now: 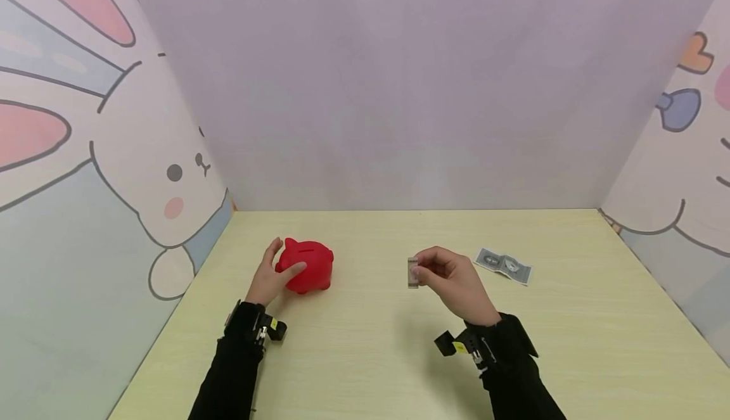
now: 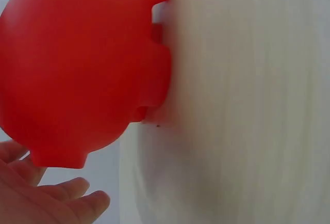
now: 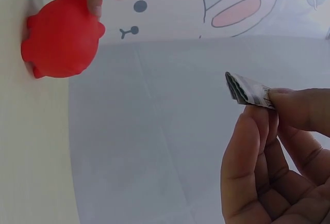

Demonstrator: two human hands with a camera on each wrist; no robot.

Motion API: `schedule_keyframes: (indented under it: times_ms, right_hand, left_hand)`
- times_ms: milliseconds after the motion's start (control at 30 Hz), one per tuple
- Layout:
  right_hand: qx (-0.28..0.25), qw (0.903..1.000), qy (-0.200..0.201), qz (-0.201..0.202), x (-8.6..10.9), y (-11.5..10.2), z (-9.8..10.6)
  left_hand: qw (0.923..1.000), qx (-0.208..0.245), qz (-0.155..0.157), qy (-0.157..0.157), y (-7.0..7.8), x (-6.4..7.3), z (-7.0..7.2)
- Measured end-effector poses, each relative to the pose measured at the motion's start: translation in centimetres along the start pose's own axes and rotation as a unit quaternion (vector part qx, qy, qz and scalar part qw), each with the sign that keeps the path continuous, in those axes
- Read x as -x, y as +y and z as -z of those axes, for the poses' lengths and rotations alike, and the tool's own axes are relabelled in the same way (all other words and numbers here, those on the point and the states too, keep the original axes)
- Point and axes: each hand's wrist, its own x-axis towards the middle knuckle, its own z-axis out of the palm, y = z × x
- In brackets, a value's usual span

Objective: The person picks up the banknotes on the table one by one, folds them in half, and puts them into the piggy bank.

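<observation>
A red piggy bank (image 1: 308,267) stands on the table at centre left, its coin slot on top. My left hand (image 1: 272,280) is at its left end, the thumb lying against its side and the fingers loosely extended past it. In the left wrist view the piggy bank (image 2: 82,64) fills the upper left, with those fingers (image 2: 72,198) spread beside its snout. My right hand (image 1: 456,284) pinches a folded banknote (image 1: 413,273) between thumb and fingertips, raised over the table. Its stacked folds show on the folded banknote (image 3: 248,91) in the right wrist view.
Another banknote (image 1: 504,265), creased across its middle, lies on the table right of my right hand. The pale wooden table (image 1: 353,356) ends at a lilac curtain (image 1: 399,90) behind. Panels with cartoon rabbits (image 1: 171,204) stand at both sides.
</observation>
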Motion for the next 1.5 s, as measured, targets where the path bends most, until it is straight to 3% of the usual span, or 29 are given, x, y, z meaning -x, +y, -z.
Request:
schedule_keyframes:
  times_ms: [267,867,1500]
  right_hand:
    - [0.002,1.0000,0.002,-0.005,0.0,0.2,0.0]
    - [0.011,0.9998,0.012,-0.012,-0.2,0.0,0.2]
    - [0.008,0.9999,0.009,-0.005,-0.1,0.1,0.2]
  left_hand:
    - [0.9992,-0.007,0.034,-0.022,-0.5,0.0,-0.4]
    - [0.9993,-0.005,0.020,-0.032,0.1,0.3,-2.0]
    - [0.9980,0.002,-0.001,-0.063,1.7,1.6,-5.4]
